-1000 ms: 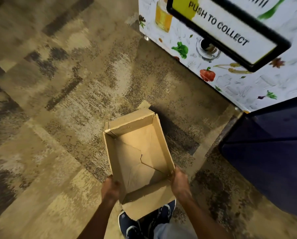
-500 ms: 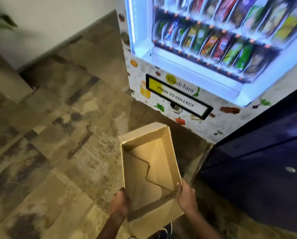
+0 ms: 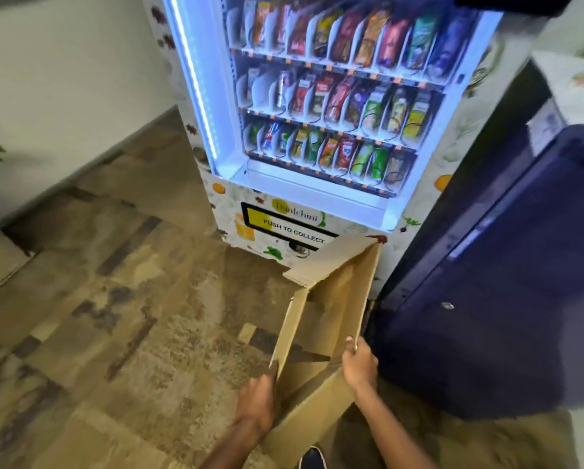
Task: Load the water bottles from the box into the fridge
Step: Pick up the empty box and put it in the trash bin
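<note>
Against the white wall stands a tall white vending machine (image 3: 317,204) with a lit glass front, its rows full of coloured snack packets and drink cans, and a black and yellow flap reading "PUSH TO COLLECT" (image 3: 292,230) near its foot. Just beside it on the right is a dark blue fridge (image 3: 507,282) with its door shut. Brown and beige patchwork carpet (image 3: 121,316) covers the floor. Held above that floor, in front of the gap between machine and fridge, is a shallow brown cardboard box (image 3: 331,313), tilted with its open side toward the camera and nothing inside it. The left hand (image 3: 256,401) grips its left wall and the right hand (image 3: 360,365) its right wall, fingers curled round the cardboard edges. A dark blue shoe (image 3: 312,458) shows beneath the box.
</note>
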Tool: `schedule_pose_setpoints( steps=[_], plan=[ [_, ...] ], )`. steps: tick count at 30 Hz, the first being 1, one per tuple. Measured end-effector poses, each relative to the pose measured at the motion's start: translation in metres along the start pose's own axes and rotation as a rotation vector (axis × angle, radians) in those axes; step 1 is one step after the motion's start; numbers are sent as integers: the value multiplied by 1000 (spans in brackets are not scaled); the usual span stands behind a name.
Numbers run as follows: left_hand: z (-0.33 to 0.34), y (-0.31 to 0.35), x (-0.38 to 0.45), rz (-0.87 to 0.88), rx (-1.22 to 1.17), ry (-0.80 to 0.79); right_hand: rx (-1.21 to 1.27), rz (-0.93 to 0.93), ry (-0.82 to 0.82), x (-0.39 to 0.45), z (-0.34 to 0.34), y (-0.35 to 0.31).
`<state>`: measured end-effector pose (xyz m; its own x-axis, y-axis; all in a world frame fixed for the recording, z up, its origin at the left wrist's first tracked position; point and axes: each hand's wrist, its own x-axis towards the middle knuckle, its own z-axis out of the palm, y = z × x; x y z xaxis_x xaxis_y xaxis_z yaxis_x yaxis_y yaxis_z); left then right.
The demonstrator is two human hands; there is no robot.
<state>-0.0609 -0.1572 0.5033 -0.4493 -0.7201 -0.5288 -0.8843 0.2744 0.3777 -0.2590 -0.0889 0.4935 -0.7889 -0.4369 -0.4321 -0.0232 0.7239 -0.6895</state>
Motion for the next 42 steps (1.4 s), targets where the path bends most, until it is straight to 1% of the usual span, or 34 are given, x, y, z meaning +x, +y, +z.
schedule_pose_setpoints(
  steps=[4, 9, 13, 15, 18, 20, 23, 25, 27, 29, 30, 31, 32, 33, 36, 37, 38, 39, 41, 42],
  plan=[
    [-5, 17, -24, 180, 37, -55, 143, 126, 64, -19, -18, 4],
    [-4, 24, -61, 510, 94, -84, 410, 281, 143, -61, -33, 7],
    [5, 21, -78, 654, 130, -186, 650, 343, 180, -98, -36, 28],
    [9, 20, -89, 708, 121, -233, 738, 359, 216, -116, -40, 37],
    [16, 21, -102, 698, 76, -368, 783, 318, 229, -141, -40, 45],
    [24, 27, -117, 728, 113, -432, 811, 302, 261, -156, -37, 56],
    [41, 35, -138, 826, 184, -432, 846, 338, 312, -179, -41, 83],
    [52, 41, -148, 889, 280, -450, 873, 369, 331, -194, -47, 104],
    [64, 45, -156, 899, 325, -570, 889, 410, 350, -207, -52, 121],
    [77, 47, -164, 900, 299, -728, 878, 425, 378, -220, -59, 138],
    [84, 46, -170, 886, 246, -794, 872, 420, 401, -227, -65, 146],
    [90, 44, -173, 847, 140, -833, 869, 405, 421, -235, -72, 151],
    [93, 40, -177, 778, 30, -814, 872, 387, 441, -242, -80, 156],
    [99, 36, -179, 693, -51, -748, 884, 372, 469, -251, -90, 162],
    [111, 28, -183, 371, -216, -374, 997, 343, 553, -275, -123, 183],
    [116, 24, -182, 256, -283, -312, 1052, 339, 579, -283, -133, 190],
    [117, 28, -192, 136, -352, -327, 1110, 336, 613, -295, -143, 199],
    [118, 32, -202, 17, -468, -417, 1161, 336, 641, -305, -151, 207],
    [121, 42, -228, -165, -657, -731, 1278, 342, 711, -328, -165, 228],
    [123, 47, -240, -225, -711, -823, 1328, 342, 740, -338, -169, 237]
  ],
)
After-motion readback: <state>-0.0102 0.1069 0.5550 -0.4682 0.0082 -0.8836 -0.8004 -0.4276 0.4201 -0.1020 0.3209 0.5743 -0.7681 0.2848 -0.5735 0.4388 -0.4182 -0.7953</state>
